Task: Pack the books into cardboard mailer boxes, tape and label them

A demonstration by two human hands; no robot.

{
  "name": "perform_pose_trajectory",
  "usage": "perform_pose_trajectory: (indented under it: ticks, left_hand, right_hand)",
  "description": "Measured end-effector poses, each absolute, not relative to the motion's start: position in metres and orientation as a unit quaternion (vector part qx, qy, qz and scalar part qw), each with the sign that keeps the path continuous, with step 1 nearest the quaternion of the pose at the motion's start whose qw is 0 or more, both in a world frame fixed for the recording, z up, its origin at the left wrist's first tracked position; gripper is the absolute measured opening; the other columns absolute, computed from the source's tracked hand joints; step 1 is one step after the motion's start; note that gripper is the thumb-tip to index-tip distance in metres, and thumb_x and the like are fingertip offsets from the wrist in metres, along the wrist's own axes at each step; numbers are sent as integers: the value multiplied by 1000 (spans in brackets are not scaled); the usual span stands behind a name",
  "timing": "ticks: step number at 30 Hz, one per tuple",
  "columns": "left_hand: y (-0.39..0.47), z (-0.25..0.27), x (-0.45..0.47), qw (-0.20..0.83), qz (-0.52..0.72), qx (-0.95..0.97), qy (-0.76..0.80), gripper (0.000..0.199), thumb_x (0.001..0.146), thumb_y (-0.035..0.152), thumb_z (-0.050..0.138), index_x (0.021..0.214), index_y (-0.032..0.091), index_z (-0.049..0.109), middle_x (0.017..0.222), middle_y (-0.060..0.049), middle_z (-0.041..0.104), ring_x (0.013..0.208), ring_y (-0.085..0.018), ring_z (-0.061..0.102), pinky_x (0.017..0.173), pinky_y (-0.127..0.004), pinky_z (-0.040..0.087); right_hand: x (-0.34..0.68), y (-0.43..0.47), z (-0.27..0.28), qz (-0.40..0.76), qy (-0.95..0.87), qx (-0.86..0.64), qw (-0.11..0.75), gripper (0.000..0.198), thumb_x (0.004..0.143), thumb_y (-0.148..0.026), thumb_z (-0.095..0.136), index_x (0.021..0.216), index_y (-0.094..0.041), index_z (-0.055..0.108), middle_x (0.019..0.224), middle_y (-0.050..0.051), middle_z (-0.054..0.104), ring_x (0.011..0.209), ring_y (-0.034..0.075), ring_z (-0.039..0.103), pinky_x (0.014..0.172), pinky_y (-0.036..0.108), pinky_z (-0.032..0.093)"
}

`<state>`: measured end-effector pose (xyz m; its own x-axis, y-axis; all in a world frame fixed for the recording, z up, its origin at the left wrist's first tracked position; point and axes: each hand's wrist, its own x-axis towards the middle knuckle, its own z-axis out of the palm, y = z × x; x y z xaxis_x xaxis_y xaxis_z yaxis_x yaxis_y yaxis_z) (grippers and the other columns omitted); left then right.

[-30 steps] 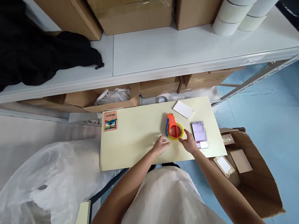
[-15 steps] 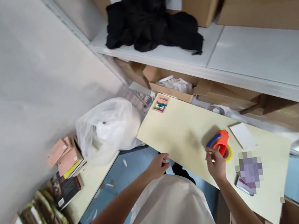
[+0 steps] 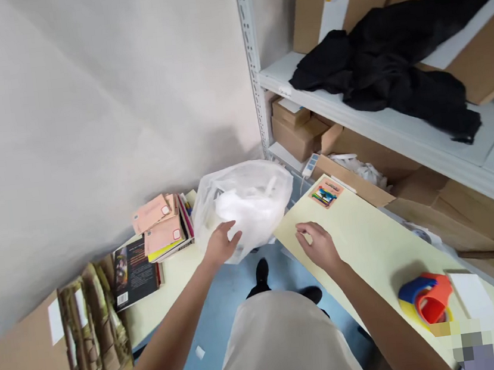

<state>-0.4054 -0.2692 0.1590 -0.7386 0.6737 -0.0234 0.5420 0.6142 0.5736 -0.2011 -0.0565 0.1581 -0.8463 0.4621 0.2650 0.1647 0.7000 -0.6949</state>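
My left hand (image 3: 222, 244) is open, with fingers apart, in front of a translucent white plastic bag (image 3: 253, 199). I cannot tell whether it touches the bag. My right hand (image 3: 320, 247) is over the left edge of the cream table (image 3: 361, 237). Its thumb and forefinger are curled together in a pinch; anything between the tips is too small to make out. A pink card with a colourful picture (image 3: 326, 192) lies beyond that hand. Farther right on the same table is a red and blue tape dispenser (image 3: 430, 300) with yellow tape.
Pink booklets (image 3: 159, 226) top a stack of books at left, beside a dark book (image 3: 135, 270). Cardboard packs (image 3: 29, 356) stand at lower left. Black cloth (image 3: 394, 65) hangs over the shelf edge (image 3: 384, 126) at right. A white pad (image 3: 471, 294) lies beside the dispenser.
My view has turned left. My right hand has left the tape dispenser and moved to the table's left end. My left hand has moved forward to the plastic bag, fingers spread.
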Motion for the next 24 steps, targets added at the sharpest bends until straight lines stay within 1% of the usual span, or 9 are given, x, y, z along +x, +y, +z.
perform_pose_trajectory:
  ticks: [3,6,9,11,12,15,17,21,24]
  left_hand:
    - [-274,142,-458,122,237,356,896,39,81,29,54,118,16,55,118,-13,62,107,-26,60,92,-39,47]
    - [-262,123,-491,134,191,372,899,45,78,21,59,122,16,52,125,-14,58,114,-27,55,95,-40,44]
    - [-249,110,-506,148,146,369,906,26,78,19,58,104,16,61,112,-14,64,108,-31,57,91,-44,43]
    - [-247,106,-509,152,146,373,904,14,82,19,53,91,16,63,105,-13,66,105,-30,58,90,-44,42]
    - [-249,106,-510,149,153,379,900,14,84,19,49,89,16,62,104,-13,66,106,-29,58,91,-44,40]
    - [-259,116,-514,117,183,418,882,19,89,19,41,95,18,59,99,-10,67,103,-25,59,100,-47,31]
    - [-266,130,-518,92,216,461,856,19,90,20,40,96,19,58,93,-6,68,97,-23,61,104,-48,25]
    - [-276,166,-532,64,291,520,801,18,90,28,44,101,21,56,91,-2,69,90,-17,63,106,-43,23]
    - [-275,188,-544,60,317,525,787,19,86,34,52,99,22,59,89,-2,68,91,-19,62,102,-43,29]
  right_hand:
    - [-275,-85,178,287,-941,-80,160,21,88,-18,46,101,-20,63,99,8,68,93,21,60,84,36,48]
    - [-343,-111,187,239,-969,9,64,25,86,-12,47,104,-21,64,103,6,69,96,21,59,87,36,46]
    - [-389,-128,180,191,-981,-3,-27,35,82,-7,51,113,-21,60,110,8,67,97,23,59,84,37,46]
    - [-404,-135,171,169,-983,-30,-61,47,79,-4,52,123,-21,54,125,9,59,102,23,59,83,35,47]
    - [-407,-137,168,163,-983,-39,-70,54,77,-2,52,127,-22,50,132,9,53,104,23,58,82,34,48]
    - [-410,-142,164,163,-983,-54,-69,65,77,-3,52,136,-27,38,141,8,43,105,21,58,79,31,49]
    - [-412,-144,170,172,-981,-72,-50,60,80,-8,52,135,-27,38,134,8,48,101,20,59,74,30,49]
    - [-417,-140,193,199,-973,-113,25,22,89,-21,48,108,-22,58,101,6,59,88,19,59,70,28,46]
    - [-417,-127,216,266,-949,-108,128,12,88,-25,49,89,-20,60,87,4,58,80,17,57,70,27,45]
